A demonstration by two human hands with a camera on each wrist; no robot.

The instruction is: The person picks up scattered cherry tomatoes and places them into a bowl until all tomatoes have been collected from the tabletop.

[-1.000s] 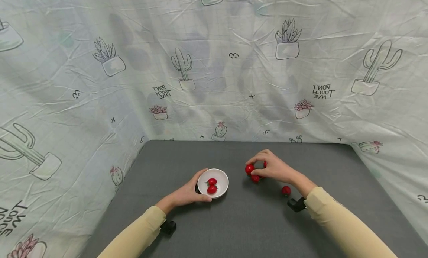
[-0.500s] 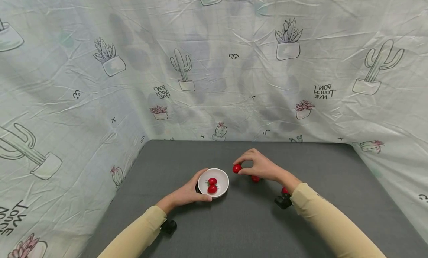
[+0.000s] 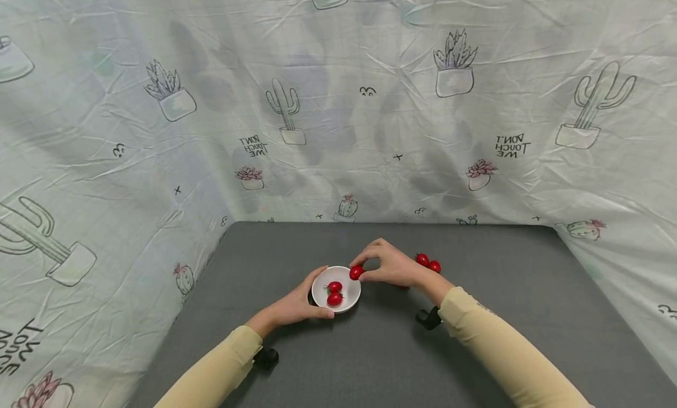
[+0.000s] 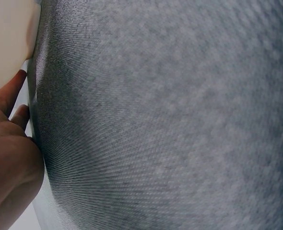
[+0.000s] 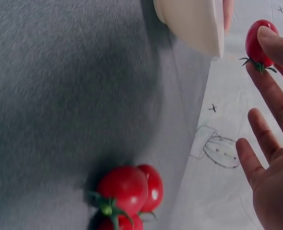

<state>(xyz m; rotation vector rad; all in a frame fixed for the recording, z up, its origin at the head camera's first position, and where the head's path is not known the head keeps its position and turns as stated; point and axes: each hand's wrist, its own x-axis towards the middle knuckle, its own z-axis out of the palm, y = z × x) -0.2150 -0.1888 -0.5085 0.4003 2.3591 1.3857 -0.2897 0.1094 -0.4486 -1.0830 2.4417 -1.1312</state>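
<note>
My left hand [image 3: 291,307] holds a small white bowl [image 3: 320,296] by its left side, thumb at the near rim and fingers at the far side. Two cherry tomatoes [image 3: 334,299] with green stems lie inside it. At the bowl's right rim, my right hand [image 3: 394,266] pinches another cherry tomato [image 3: 356,273] between thumb and fingers. In the right wrist view that pinched tomato [image 5: 257,40] hangs stem down past the bowl's wall [image 5: 194,26], and the other fingers are spread. Only the bowl's side [image 4: 9,38] shows in the left wrist view.
Two cherry tomatoes [image 3: 428,263] lie on the grey tabletop [image 3: 359,361] behind my right wrist. Another is mostly hidden under that hand. A tomato cluster [image 5: 124,189] shows in the right wrist view. A cactus-print curtain [image 3: 338,114] surrounds the table's back and sides.
My right hand has lifted a cherry tomato from the cluster and carried it left to the bowl's rim. My left hand and the bowl have stayed in place.
</note>
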